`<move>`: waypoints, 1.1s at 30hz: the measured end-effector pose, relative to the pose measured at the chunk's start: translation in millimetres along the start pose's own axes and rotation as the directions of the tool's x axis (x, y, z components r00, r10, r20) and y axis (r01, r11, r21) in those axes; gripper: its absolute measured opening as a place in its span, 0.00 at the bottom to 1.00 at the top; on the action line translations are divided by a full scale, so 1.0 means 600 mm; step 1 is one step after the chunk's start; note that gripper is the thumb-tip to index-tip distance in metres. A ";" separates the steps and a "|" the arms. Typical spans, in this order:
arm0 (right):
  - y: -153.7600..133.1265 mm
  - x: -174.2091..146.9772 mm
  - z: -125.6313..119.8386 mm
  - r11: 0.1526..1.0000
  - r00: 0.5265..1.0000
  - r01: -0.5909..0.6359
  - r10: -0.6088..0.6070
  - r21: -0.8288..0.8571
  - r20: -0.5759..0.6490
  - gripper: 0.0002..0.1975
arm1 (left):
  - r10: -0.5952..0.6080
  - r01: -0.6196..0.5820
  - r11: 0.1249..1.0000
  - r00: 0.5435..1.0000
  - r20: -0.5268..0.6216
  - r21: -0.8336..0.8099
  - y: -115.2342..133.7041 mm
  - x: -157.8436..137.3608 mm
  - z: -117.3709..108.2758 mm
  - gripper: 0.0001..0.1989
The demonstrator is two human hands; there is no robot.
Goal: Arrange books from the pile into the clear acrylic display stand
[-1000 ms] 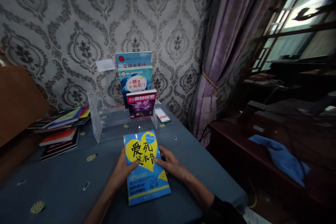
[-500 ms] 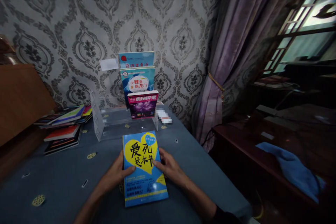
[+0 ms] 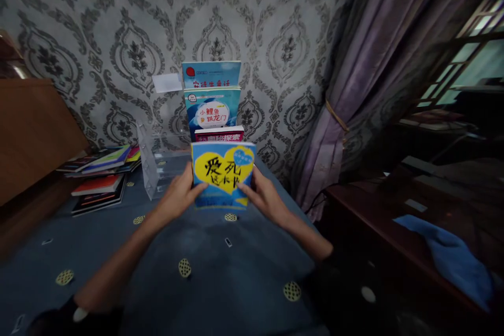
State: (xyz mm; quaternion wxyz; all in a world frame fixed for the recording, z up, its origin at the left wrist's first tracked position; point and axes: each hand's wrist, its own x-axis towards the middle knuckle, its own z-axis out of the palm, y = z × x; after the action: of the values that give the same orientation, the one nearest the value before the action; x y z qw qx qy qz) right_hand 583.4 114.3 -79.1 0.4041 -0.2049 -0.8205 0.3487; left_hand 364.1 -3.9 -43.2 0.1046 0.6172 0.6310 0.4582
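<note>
A blue book (image 3: pixel 220 199) with a yellow heart on its cover is held upright between my two hands. My left hand (image 3: pixel 183 191) grips its left edge, thumb across the front. My right hand (image 3: pixel 265 194) grips the right edge the same way. Directly behind it is a clear acrylic book rack (image 3: pixel 147 163), its lower front partly hidden by the book. In the rack stand a magazine with a pink title band (image 3: pixel 219 135), a blue book with a white oval (image 3: pixel 212 110) and a taller light-blue book (image 3: pixel 210 73) at the back.
A pile of books (image 3: pixel 100 184) lies left of the rack, near a brown wooden box (image 3: pixel 39 131). The table (image 3: pixel 157 283) has a dark blue-grey cloth. At right are a purple curtain (image 3: pixel 334 115) and a blue cloth (image 3: pixel 444 252) on a dark red surface.
Both hands have raised the blue book, tilted it upright and moved it forward to the rack's front. It now covers most of the magazine. The view has shifted slightly.
</note>
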 end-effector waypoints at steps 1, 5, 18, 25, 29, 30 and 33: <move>-0.003 0.030 -0.012 0.994 0.997 0.073 -0.075 -0.081 -0.026 0.23 | 0.052 -0.049 0.995 0.998 -0.022 0.090 0.011 0.026 -0.010 0.25; -0.005 0.142 -0.045 0.947 0.956 0.236 -0.266 -0.218 -0.122 0.23 | 0.196 -0.144 0.937 0.971 -0.138 0.318 0.029 0.117 -0.037 0.26; 0.084 0.208 -0.025 0.949 0.963 0.222 -0.249 -0.224 -0.103 0.23 | 0.211 -0.156 0.935 0.967 -0.145 0.317 -0.052 0.181 -0.006 0.24; 0.118 0.213 -0.013 0.936 0.967 0.201 -0.238 -0.288 -0.097 0.18 | 0.157 -0.091 0.937 0.973 -0.172 0.337 -0.077 0.182 0.015 0.13; 0.127 0.205 -0.002 0.920 0.965 0.158 -0.221 -0.358 -0.143 0.12 | 0.100 0.000 0.910 0.971 -0.219 0.414 -0.071 0.177 0.032 0.19; 0.129 0.202 0.000 0.921 0.966 0.134 -0.203 -0.365 -0.157 0.11 | 0.087 0.018 0.903 0.971 -0.224 0.429 -0.068 0.176 0.037 0.20; 0.133 0.194 0.007 0.931 0.967 0.077 -0.157 -0.358 -0.199 0.12 | 0.049 0.061 0.882 0.974 -0.221 0.466 -0.062 0.174 0.049 0.19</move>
State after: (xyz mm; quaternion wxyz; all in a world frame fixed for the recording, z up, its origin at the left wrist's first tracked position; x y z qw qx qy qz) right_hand 516.0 238.1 -79.2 0.4719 -0.2613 -0.8289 0.1482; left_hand 336.5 107.6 -40.9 -0.1192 0.5659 0.7329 0.3584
